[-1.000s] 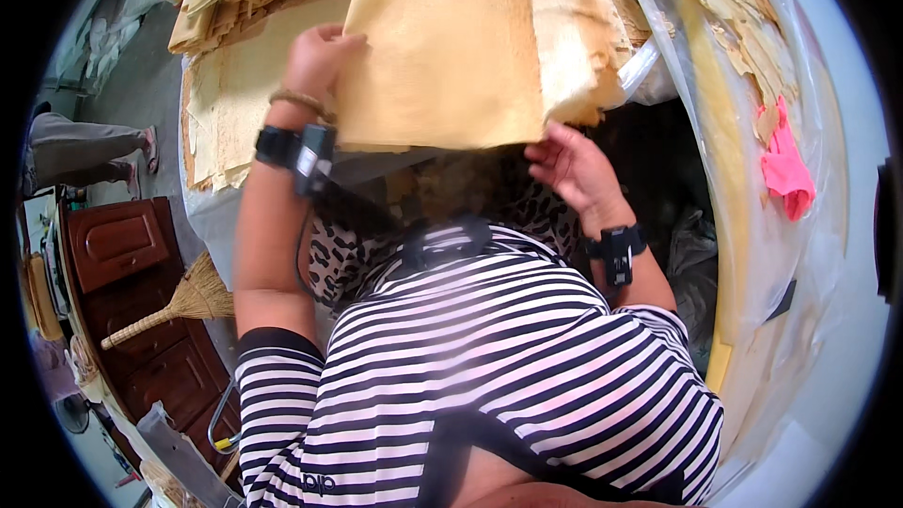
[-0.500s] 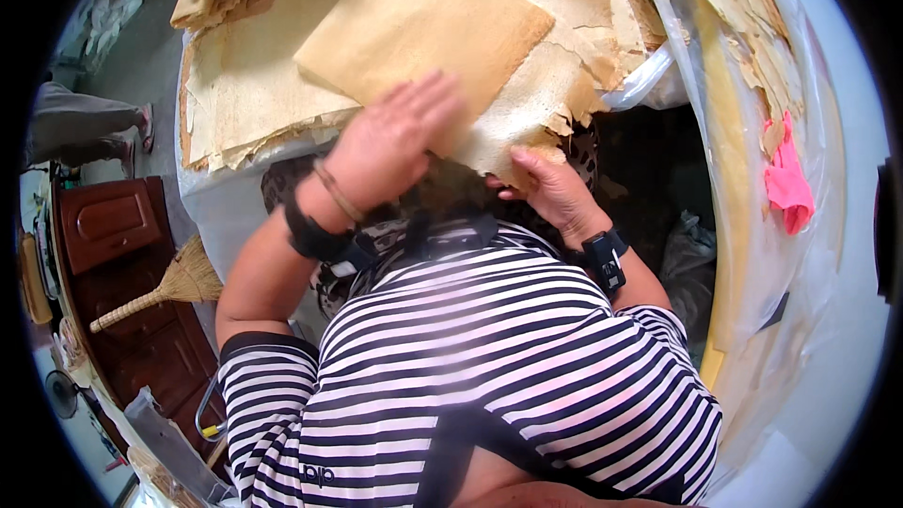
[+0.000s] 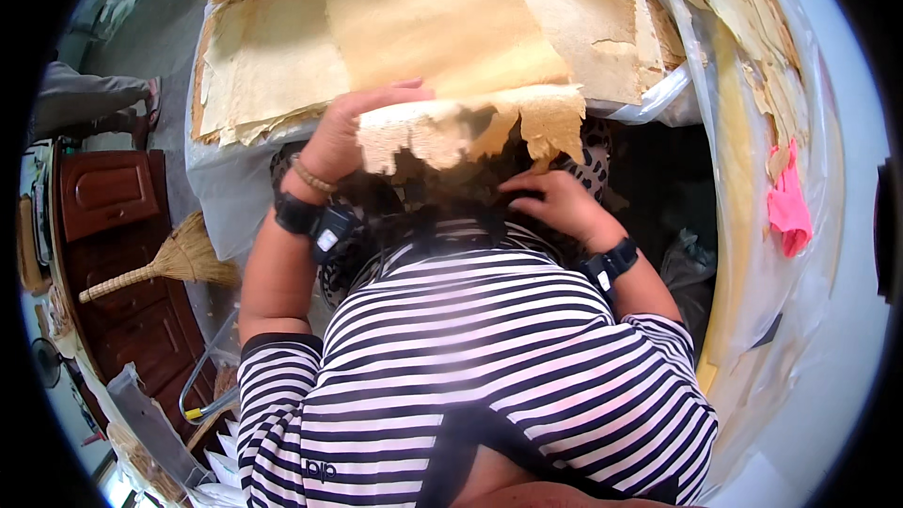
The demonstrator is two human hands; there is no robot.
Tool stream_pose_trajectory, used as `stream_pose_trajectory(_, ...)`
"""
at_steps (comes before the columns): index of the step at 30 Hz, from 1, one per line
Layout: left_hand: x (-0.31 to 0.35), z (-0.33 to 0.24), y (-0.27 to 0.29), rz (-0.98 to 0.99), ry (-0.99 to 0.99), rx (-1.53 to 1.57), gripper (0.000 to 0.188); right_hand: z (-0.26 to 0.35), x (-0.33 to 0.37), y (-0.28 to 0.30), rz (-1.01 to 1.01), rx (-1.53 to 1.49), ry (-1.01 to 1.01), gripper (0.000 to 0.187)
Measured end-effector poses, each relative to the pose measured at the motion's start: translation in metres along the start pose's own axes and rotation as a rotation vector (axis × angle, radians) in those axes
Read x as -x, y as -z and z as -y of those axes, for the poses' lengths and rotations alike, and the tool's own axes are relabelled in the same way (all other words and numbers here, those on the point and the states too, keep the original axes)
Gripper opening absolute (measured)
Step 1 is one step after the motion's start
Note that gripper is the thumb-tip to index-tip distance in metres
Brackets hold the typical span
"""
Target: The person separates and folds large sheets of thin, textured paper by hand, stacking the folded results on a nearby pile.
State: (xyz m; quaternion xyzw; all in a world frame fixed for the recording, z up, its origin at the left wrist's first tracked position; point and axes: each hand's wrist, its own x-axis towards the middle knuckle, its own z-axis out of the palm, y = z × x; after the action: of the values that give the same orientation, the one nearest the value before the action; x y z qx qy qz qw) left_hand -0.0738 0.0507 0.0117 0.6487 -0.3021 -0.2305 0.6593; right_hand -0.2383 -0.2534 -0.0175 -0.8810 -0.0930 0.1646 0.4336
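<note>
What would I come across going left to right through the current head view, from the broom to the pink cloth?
Straw broom → left hand → right hand → pink cloth.

black-and-white striped shirt (image 3: 527, 320) | black neckline (image 3: 450, 447) | beaded left-wrist bracelet (image 3: 314, 177) | black wrist straps (image 3: 297, 214) | leopard-print lower garment (image 3: 594, 165)

Hands: 2 in total; left hand (image 3: 334, 138) 1, right hand (image 3: 562, 204) 1. Wrist devices (image 3: 332, 231): 2, one per wrist. Bracelet (image 3: 313, 176): 1, left wrist. Top sheet (image 3: 437, 28): 1. Piled sheets (image 3: 259, 66): many, overlapping; exact count not readable. Shirt (image 3: 508, 348): 1. Broom (image 3: 191, 259): 1. Pink cloth (image 3: 789, 210): 1. Cabinet (image 3: 110, 191): 1. Co-worker (image 3: 89, 97): 1, partly visible.
</note>
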Motion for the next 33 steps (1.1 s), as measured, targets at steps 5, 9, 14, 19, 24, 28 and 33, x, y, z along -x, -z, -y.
stream_pose_trajectory(5, 0.017, -0.018, 0.032, 0.148, -0.160, -0.716, 0.043, -0.015, 0.021, 0.036, -0.488, 0.270, 0.043, 0.011)
stream_pose_trajectory(9, 0.021, -0.016, 0.036, 0.162, -0.152, -0.729, 0.044, -0.020, 0.020, 0.057, -0.686, 0.659, 0.192, 0.037)
stream_pose_trajectory(14, 0.019, -0.016, 0.042, 0.201, -0.089, -0.656, 0.042, -0.005, -0.017, 0.055, -0.566, 0.889, 0.315, 0.059)
stream_pose_trajectory(19, 0.016, -0.017, 0.047, 0.225, -0.077, -0.633, 0.038, -0.012, -0.061, 0.058, -0.494, 1.000, 0.459, 0.052)
stream_pose_trajectory(24, 0.013, -0.007, 0.056, 0.234, -0.059, -0.471, 0.028, -0.011, -0.082, 0.063, -0.480, 0.991, 0.601, 0.045)
stream_pose_trajectory(28, 0.012, -0.008, 0.053, 0.225, -0.149, -0.488, 0.026, -0.001, -0.083, 0.060, -0.431, 0.867, 0.705, 0.038)
stream_pose_trajectory(33, -0.002, -0.003, 0.045, -0.282, 0.202, -0.246, 0.027, 0.006, -0.103, 0.070, -0.443, 0.148, 0.394, 0.021)
